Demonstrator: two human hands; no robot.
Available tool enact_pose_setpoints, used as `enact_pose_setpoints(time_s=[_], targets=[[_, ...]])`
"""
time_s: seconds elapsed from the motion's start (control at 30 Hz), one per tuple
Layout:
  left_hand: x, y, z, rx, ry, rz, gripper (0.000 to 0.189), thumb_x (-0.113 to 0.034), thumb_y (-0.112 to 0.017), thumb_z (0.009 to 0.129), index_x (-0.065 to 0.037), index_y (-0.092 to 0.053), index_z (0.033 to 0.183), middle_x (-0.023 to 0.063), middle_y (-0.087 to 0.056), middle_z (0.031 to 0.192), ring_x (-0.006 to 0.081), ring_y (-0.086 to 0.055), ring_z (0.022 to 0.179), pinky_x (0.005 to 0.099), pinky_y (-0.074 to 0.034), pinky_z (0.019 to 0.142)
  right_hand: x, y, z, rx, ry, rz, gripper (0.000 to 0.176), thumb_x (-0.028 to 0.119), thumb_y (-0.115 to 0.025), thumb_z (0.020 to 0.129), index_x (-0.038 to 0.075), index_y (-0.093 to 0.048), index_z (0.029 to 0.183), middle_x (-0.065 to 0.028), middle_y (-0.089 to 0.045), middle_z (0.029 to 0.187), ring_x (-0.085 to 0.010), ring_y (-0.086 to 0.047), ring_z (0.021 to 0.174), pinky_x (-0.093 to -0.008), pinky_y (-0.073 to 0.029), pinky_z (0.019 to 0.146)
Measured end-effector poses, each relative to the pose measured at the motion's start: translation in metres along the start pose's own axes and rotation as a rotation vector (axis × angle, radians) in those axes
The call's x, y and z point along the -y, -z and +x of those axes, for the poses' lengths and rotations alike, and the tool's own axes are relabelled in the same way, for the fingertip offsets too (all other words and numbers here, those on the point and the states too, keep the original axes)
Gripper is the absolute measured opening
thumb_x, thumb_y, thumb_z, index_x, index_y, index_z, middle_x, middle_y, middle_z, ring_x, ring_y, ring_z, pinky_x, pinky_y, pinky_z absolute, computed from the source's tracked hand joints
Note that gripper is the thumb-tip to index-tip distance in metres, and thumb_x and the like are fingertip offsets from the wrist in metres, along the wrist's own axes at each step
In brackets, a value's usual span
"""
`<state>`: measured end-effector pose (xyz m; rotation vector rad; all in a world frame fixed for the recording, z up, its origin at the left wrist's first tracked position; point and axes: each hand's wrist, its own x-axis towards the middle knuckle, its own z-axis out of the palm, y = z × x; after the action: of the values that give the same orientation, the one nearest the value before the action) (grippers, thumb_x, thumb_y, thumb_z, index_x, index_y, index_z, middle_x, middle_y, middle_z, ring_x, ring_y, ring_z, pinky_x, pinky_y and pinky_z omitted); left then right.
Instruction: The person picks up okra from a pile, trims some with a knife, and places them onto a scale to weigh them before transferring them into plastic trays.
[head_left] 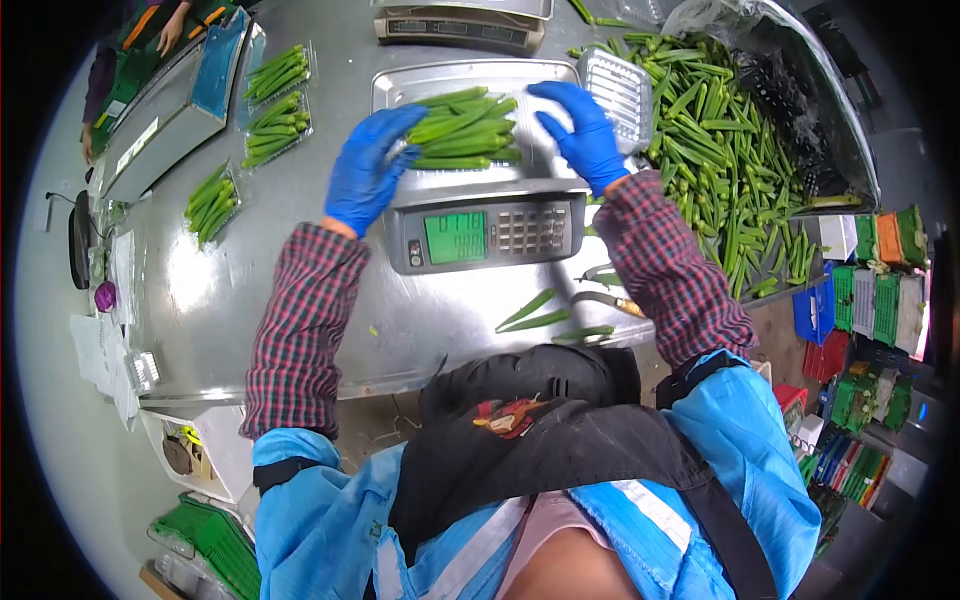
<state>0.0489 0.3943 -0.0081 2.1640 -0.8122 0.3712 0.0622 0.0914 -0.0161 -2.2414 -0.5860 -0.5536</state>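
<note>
Green okra (pixel 462 130) lies in a neat row in a clear tray on the metal pan (pixel 548 160) of a digital scale (pixel 485 228) with a lit green display. My left hand (pixel 368 168), in a blue glove, is at the left end of this okra, thumb and fingers apart, fingertips right at its edge. On the other side my right hand (pixel 584 136), also gloved in blue, is open with its fingers spread, a little apart from the okra. A stack of empty clear trays (pixel 617 98) stands just beyond my right hand.
A large heap of loose okra (pixel 720 150) covers the table's right side. Filled okra trays (pixel 275 130) sit at the left. A knife (pixel 610 302) and loose okra pods (pixel 535 318) lie near the front edge. Another scale (pixel 460 28) stands behind. Another person's hand (pixel 172 32) shows at upper left.
</note>
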Motion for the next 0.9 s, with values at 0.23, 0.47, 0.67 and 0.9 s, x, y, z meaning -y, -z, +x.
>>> enact_pose_setpoints(time_s=[0.23, 0.47, 0.67, 0.9], targets=[[0.052, -0.076, 0.021, 0.198, 0.114, 0.053, 0.059, -0.038, -0.062, 0.082, -0.016, -0.045, 0.134, 0.0121, -0.048, 0.133, 0.0388, -0.041, 0.122, 0.046, -0.03, 0.105, -0.016, -0.058, -0.002, 0.291, -0.057, 0.007, 0.054, 0.023, -0.059, 0.082, 0.003, -0.045, 0.131, -0.0204, -0.048, 0.128, -0.038, -0.043, 0.121, -0.0437, -0.034, 0.104], [0.029, -0.048, 0.022, -0.015, 0.292, 0.239, 0.066, -0.047, -0.054, 0.086, -0.013, -0.035, 0.14, 0.0196, -0.034, 0.141, 0.0434, -0.028, 0.13, 0.0496, -0.022, 0.109, -0.044, -0.042, -0.008, 0.223, -0.741, -0.028, 0.035, 0.013, -0.063, 0.083, 0.003, -0.06, 0.116, -0.0108, -0.064, 0.096, -0.0162, -0.06, 0.082, -0.0292, -0.049, 0.073], [0.039, -0.058, -0.005, -0.221, 0.58, -0.257, 0.056, -0.031, -0.059, 0.089, -0.007, -0.039, 0.135, 0.0242, -0.031, 0.142, 0.0391, -0.029, 0.133, 0.0407, -0.029, 0.108, -0.046, -0.054, -0.003, 0.118, -0.938, 0.319, 0.021, 0.013, -0.057, 0.089, 0.006, -0.06, 0.109, -0.0022, -0.062, 0.075, -0.0119, -0.053, 0.056, -0.0255, -0.044, 0.052], [0.092, 0.032, -0.035, -0.632, 0.506, -0.859, 0.054, -0.017, -0.063, 0.087, -0.003, -0.04, 0.135, 0.013, -0.042, 0.136, 0.0243, -0.037, 0.128, 0.0349, -0.03, 0.107, 0.026, -0.097, 0.091, 0.166, -0.934, 0.599, 0.026, 0.013, -0.05, 0.093, 0.006, -0.058, 0.116, 0.0038, -0.045, 0.054, -0.0054, -0.037, 0.041, -0.0222, -0.025, 0.04]])
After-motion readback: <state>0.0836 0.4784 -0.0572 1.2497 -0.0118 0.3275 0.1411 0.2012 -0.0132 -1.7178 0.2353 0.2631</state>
